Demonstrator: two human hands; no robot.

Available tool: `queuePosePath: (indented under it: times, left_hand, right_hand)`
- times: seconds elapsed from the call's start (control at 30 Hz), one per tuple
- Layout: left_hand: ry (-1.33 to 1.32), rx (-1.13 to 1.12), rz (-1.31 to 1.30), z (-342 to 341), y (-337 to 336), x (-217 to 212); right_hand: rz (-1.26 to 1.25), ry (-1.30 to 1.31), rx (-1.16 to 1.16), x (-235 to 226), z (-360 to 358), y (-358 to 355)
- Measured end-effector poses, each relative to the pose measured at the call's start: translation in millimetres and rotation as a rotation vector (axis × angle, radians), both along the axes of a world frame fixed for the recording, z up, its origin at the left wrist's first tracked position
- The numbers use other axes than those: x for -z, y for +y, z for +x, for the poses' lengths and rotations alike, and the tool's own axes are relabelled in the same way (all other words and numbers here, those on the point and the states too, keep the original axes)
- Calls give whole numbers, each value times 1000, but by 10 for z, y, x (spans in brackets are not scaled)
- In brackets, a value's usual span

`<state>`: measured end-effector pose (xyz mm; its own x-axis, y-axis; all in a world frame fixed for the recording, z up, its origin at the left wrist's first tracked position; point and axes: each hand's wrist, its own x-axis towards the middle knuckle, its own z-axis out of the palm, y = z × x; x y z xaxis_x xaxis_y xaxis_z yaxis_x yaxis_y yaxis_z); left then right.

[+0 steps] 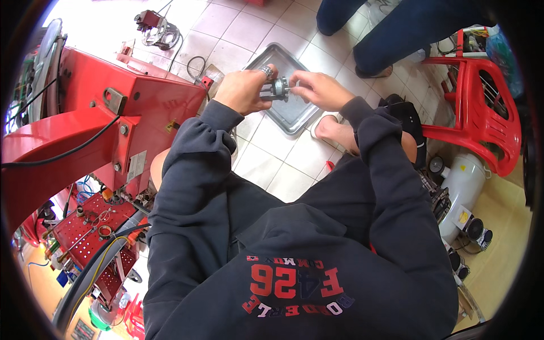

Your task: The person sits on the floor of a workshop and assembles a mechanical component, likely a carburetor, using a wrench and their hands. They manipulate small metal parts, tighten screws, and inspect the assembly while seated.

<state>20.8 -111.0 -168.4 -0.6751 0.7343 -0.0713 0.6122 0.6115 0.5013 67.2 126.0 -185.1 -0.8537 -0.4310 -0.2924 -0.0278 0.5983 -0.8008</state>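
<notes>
The left hand's (237, 92) far fingers are partly hidden by the small metal part (277, 88) they hold, its thumb and fingers closed about the part's left side; the part sits in the air over the far middle of the floor, above the shallow tray (290, 118). The right hand (326, 90) comes from the right with thumb and fingertips drawn close together beside the part's right face, and whether they pinch something thin or merely touch it is too small to tell. Hands and part cover some of the tray's middle, and another person's legs (405, 34) are cut off at the far right edge. The part is grey and dark, with a rounded body and stubby bar-like projections, their details hard to read; the tray is smooth, dull grey metal with rounded corners and a raised rim. Pale square tiles (277, 170) lie beneath. Glossy painted metal forms the red machine (161, 105) at left, while the red chair (476, 107) at right is moulded plastic with cut-out slots.
</notes>
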Motion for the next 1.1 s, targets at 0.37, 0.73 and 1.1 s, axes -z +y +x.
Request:
queuePosePath:
  times: [0.37,0.73,1.1]
  left_hand:
    - [132,-48,156,50,65,-10]
    - [23,-9,110,45,33,108]
    - [-300,-49,131,52,77,45]
  right_hand:
    - [28,144,52,-51,-10,49]
    - [131,33,20,-83,-48,58]
    - [61,-74,-62,96,-73,166]
